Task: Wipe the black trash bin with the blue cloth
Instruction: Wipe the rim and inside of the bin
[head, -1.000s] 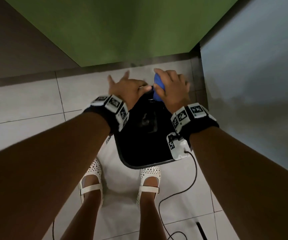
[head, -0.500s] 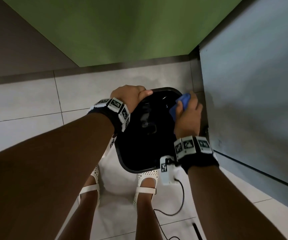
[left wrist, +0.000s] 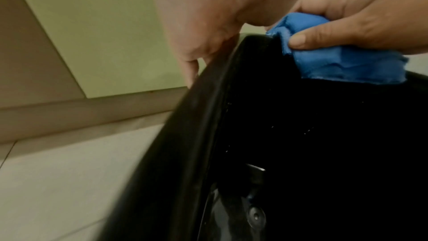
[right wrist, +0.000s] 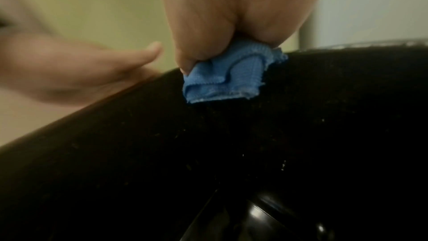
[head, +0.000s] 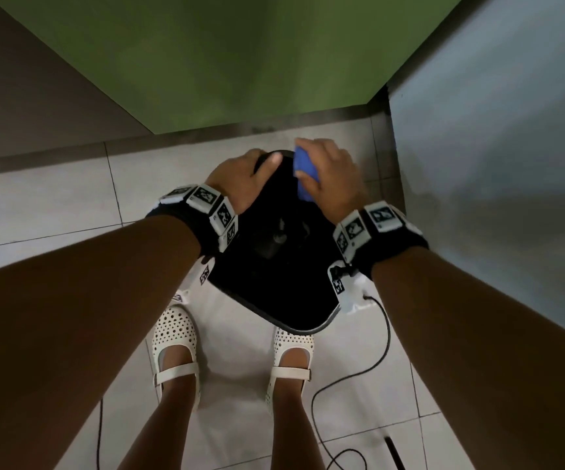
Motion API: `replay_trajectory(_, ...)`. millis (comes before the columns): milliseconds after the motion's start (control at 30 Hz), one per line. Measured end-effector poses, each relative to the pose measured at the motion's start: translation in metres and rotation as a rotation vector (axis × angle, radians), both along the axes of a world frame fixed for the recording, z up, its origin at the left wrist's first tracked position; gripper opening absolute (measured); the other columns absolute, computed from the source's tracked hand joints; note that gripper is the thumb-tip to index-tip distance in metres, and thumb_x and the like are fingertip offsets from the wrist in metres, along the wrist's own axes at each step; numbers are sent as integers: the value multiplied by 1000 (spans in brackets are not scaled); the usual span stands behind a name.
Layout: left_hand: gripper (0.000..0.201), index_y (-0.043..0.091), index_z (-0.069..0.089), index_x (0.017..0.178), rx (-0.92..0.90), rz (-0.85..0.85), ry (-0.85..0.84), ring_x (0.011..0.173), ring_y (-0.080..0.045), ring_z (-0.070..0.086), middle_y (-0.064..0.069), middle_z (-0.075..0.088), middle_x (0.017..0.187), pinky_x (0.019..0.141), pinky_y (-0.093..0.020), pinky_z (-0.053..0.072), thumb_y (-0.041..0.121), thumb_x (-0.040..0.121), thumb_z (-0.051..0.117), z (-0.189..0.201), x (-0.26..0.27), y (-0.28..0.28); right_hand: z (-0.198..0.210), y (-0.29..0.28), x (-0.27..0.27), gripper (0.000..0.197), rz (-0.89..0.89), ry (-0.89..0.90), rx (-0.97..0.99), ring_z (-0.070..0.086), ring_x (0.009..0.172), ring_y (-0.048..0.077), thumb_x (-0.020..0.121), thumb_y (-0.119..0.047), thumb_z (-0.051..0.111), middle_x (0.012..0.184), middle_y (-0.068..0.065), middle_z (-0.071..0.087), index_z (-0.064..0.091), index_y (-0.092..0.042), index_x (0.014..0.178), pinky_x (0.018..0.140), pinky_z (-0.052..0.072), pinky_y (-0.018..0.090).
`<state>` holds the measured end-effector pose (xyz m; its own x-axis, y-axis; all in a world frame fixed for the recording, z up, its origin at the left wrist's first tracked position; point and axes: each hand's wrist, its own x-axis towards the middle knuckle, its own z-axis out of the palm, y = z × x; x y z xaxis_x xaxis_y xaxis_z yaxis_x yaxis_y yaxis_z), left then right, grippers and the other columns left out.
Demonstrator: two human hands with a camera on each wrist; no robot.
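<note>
The black trash bin [head: 274, 279] stands on the tiled floor in front of my feet, its dark inside open toward me. My left hand [head: 247, 178] grips the bin's far left rim [left wrist: 208, 98], fingers curled over the outside and thumb lying along the top. My right hand [head: 328, 178] pinches the folded blue cloth [head: 303, 173] and presses it on the far rim and inner wall. In the wrist views the blue cloth [left wrist: 342, 58] [right wrist: 227, 78] sits folded against the black plastic, just right of the left thumb.
A green wall [head: 223, 56] rises behind the bin and a grey panel [head: 495, 147] stands close on the right. My two feet in white shoes [head: 176, 340] are just below the bin. A black cable [head: 372, 361] trails over the floor tiles at lower right.
My right hand has carried the cloth from the bin's right rim up and left to the far rim near the left thumb. The left hand has kept its grip on the rim.
</note>
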<state>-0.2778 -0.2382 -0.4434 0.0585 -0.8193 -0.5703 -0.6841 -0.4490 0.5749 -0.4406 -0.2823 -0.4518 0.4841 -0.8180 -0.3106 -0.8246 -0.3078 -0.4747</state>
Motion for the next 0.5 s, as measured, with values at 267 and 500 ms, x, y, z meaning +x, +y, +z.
replay_trajectory(267, 27, 10, 57, 108, -168, 295, 117, 88, -23, 57, -10, 64, 95, 71, -18, 34, 26, 98, 38, -23, -5, 11, 5, 12, 21, 52, 1, 157, -103, 41, 114, 26, 89, -33, 47, 133, 2, 42, 31, -30, 138, 92, 33, 41)
replay_trajectory(500, 31, 11, 56, 110, -195, 274, 94, 92, -27, 61, -13, 67, 98, 75, -22, 39, 31, 99, 36, -25, -5, 12, 7, 35, -36, 53, -366, 230, -17, 35, 121, 35, 90, -33, 49, 138, 14, 34, 29, -29, 140, 99, 32, 50)
